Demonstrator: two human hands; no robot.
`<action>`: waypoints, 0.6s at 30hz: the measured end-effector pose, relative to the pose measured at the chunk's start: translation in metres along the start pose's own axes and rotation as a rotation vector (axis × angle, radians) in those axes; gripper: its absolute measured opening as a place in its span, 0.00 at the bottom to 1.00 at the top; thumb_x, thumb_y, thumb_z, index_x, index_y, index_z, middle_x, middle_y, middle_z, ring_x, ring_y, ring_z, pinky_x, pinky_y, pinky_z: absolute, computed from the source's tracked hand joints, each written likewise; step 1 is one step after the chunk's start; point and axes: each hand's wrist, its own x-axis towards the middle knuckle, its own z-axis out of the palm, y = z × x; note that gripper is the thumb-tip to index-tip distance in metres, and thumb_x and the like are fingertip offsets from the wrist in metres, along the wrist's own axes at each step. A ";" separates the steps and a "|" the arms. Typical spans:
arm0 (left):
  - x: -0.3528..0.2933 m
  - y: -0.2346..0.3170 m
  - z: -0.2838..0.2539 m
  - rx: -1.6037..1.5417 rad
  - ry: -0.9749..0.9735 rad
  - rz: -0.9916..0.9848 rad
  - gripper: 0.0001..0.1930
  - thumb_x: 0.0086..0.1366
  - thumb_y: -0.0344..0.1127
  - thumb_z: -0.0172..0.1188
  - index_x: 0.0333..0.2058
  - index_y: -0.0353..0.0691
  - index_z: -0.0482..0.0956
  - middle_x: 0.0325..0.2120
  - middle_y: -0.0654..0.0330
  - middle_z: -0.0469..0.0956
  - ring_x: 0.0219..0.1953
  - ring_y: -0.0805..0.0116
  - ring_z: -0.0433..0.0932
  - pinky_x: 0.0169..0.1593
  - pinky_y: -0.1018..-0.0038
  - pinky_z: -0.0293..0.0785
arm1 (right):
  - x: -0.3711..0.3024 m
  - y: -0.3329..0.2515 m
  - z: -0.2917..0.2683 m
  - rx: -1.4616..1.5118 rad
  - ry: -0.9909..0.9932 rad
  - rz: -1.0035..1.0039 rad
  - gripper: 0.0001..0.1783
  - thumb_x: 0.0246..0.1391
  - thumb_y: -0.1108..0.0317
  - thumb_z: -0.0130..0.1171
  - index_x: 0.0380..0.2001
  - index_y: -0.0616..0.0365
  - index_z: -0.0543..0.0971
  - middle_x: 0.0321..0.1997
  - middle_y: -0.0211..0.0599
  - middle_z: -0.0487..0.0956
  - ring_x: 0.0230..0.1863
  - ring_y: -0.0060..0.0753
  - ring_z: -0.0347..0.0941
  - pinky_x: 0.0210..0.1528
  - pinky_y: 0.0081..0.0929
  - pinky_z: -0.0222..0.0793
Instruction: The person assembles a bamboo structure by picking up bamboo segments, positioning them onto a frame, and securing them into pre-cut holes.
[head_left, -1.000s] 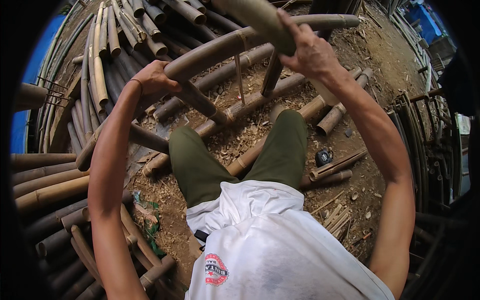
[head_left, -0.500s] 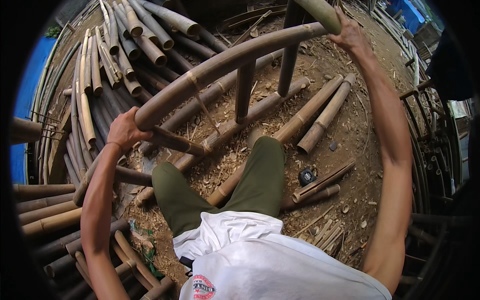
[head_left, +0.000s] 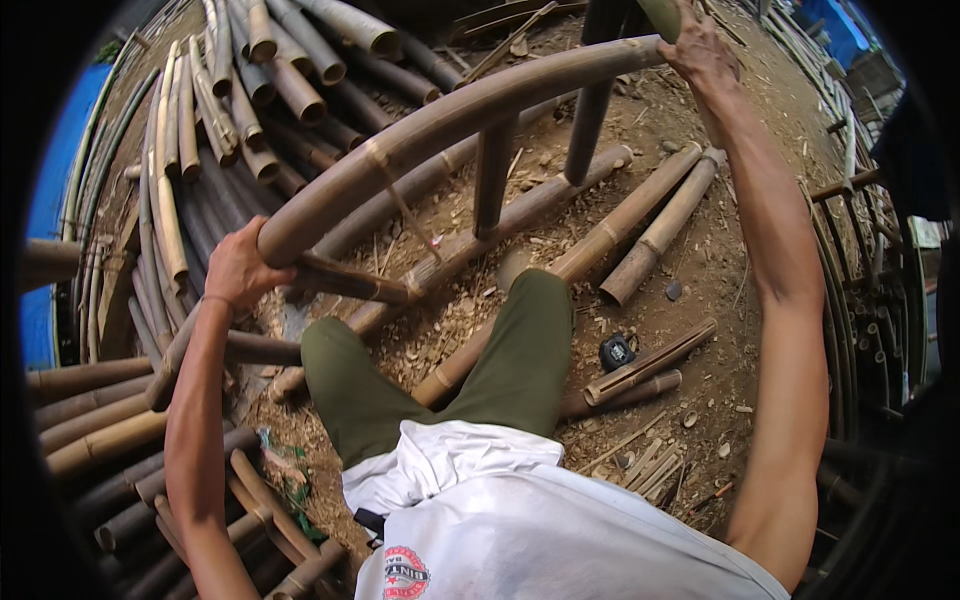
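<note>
A thick brown bamboo rail arches across the upper middle, the near side of a bamboo frame with shorter upright posts. My left hand is closed round the rail's left end, next to a crosspiece joined to it. At the far right end, my right hand is closed on a green bamboo pole, mostly cut off by the upper edge, where it meets the rail. A lower bamboo rail lies along the ground. My knees, in green trousers, are bent in front of the frame.
Piled bamboo poles fill the upper left, with more poles at the left. Two loose bamboo lengths lie right of the frame. A black tape measure sits near split bamboo on the chip-strewn dirt.
My right hand and the green pole have shifted slightly up in the picture, so less of the pole shows. My left hand sits slightly further left, still holding the rail.
</note>
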 end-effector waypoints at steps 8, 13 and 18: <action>-0.021 -0.017 -0.004 0.050 -0.038 -0.019 0.39 0.40 0.51 0.75 0.51 0.42 0.74 0.40 0.44 0.81 0.47 0.44 0.78 0.50 0.55 0.73 | -0.107 -0.124 -0.075 0.141 -0.236 -0.261 0.60 0.41 0.59 0.71 0.73 0.42 0.47 0.50 0.61 0.73 0.48 0.65 0.75 0.53 0.49 0.74; -0.053 -0.078 -0.009 -0.196 -0.167 0.143 0.48 0.40 0.55 0.77 0.58 0.36 0.68 0.48 0.44 0.79 0.53 0.48 0.77 0.57 0.60 0.72 | -0.180 -0.226 -0.143 0.329 -0.379 -0.402 0.59 0.39 0.64 0.68 0.73 0.44 0.47 0.53 0.61 0.72 0.53 0.62 0.73 0.57 0.46 0.70; -0.147 -0.211 -0.039 -0.411 -0.502 -0.173 0.45 0.38 0.56 0.81 0.52 0.34 0.77 0.43 0.52 0.82 0.46 0.60 0.81 0.53 0.68 0.75 | -0.223 -0.289 -0.172 0.449 -0.348 -0.562 0.59 0.40 0.62 0.66 0.73 0.47 0.46 0.53 0.63 0.73 0.55 0.62 0.73 0.61 0.45 0.68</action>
